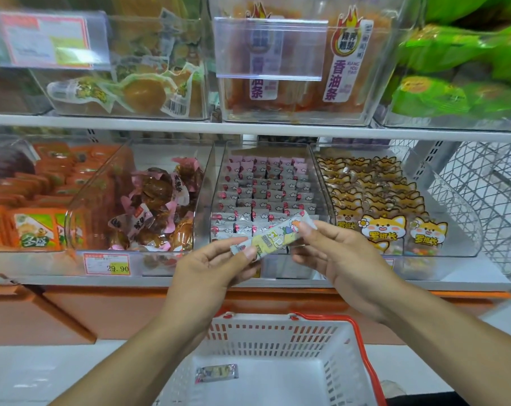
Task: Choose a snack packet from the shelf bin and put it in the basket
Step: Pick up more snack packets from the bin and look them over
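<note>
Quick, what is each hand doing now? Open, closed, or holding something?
Left hand: pinches the lower left end of the snack packet.
Right hand: pinches the upper right end of the same packet.

Bright, even shop light overhead; my hands cast barely any shadow. Glare on clear bin (304,68) fronts. Upper shelf motion-blurred. Edges bowed by wide lens.

Packet (216,373) in basket (280,332) below bins (266,200)
</note>
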The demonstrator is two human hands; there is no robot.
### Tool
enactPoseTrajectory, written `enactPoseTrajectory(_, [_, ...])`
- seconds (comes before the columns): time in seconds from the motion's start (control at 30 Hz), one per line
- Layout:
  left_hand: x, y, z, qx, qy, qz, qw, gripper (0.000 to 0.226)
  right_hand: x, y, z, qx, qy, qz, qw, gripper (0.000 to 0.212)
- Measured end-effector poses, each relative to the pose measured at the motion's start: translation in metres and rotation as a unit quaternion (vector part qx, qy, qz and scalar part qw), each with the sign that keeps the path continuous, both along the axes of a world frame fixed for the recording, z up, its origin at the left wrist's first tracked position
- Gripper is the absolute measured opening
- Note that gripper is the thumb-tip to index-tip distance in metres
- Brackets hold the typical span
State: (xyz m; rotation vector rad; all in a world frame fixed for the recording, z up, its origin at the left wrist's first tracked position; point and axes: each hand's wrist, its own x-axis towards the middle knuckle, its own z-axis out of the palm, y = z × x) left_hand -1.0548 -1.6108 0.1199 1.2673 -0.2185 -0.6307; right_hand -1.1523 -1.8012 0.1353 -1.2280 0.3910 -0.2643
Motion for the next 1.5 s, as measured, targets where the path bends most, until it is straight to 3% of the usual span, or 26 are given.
enactPoseTrajectory(0.13, [0.004, -0.006, 0.007, 0.034, -0.073, 0.002, 0.997, 0.046, 0.003, 0.001, 0.006, -0.010, -0.040, -0.025, 0.999, 0.032])
enactPoseTrajectory(0.27, [0.013, -0.013, 0.013, 0.105, -0.208, 0.037, 0.972, 0.042, 0.014, -0.002, 0.015, -0.048, -0.059, -0.128, 0.989, 0.029])
enactPoseTrajectory(0.33, [0.017, -0.017, 0.012, 0.185, -0.304, 0.027, 0.934, 0.049, 0.024, -0.009, 0.021, -0.183, -0.046, -0.185, 0.965, 0.027])
enactPoseTrajectory(0.43, [0.019, -0.020, 0.004, 0.304, -0.425, -0.036, 0.852, 0.063, 0.048, -0.018, 0.031, -0.410, -0.008, -0.203, 0.889, 0.030])
enactPoseTrajectory(0.57, [0.022, -0.024, -0.009, 0.367, -0.487, -0.091, 0.787, 0.072, 0.092, -0.034, 0.030, -0.496, 0.010, -0.186, 0.848, 0.027])
enactPoseTrajectory(0.63, [0.024, -0.024, -0.011, 0.370, -0.494, -0.096, 0.781, 0.074, 0.113, -0.043, 0.028, -0.536, 0.043, -0.168, 0.826, 0.021])
enactPoseTrajectory(0.73, [0.027, -0.026, -0.012, 0.367, -0.490, -0.102, 0.784, 0.075, 0.134, -0.055, 0.027, -0.587, 0.114, -0.138, 0.789, 0.031])
enactPoseTrajectory(0.97, [0.030, -0.026, -0.014, 0.366, -0.492, -0.111, 0.782, 0.073, 0.147, -0.071, 0.021, -0.679, 0.157, -0.003, 0.717, 0.036])
enactPoseTrajectory(1.13, [0.030, -0.027, -0.016, 0.365, -0.490, -0.115, 0.783, 0.067, 0.158, -0.070, 0.017, -0.774, 0.214, 0.053, 0.594, 0.053])
enactPoseTrajectory(1.33, [0.029, -0.027, -0.018, 0.368, -0.494, -0.113, 0.780, 0.069, 0.166, -0.083, 0.021, -0.819, 0.244, 0.007, 0.519, 0.021])
enactPoseTrajectory(1.4, [0.029, -0.026, -0.018, 0.371, -0.497, -0.113, 0.776, 0.069, 0.166, -0.084, 0.021, -0.823, 0.249, 0.009, 0.510, 0.021])
enactPoseTrajectory(1.5, [0.028, -0.026, -0.019, 0.372, -0.498, -0.112, 0.775, 0.070, 0.168, -0.083, 0.019, -0.814, 0.243, -0.013, 0.527, 0.018])
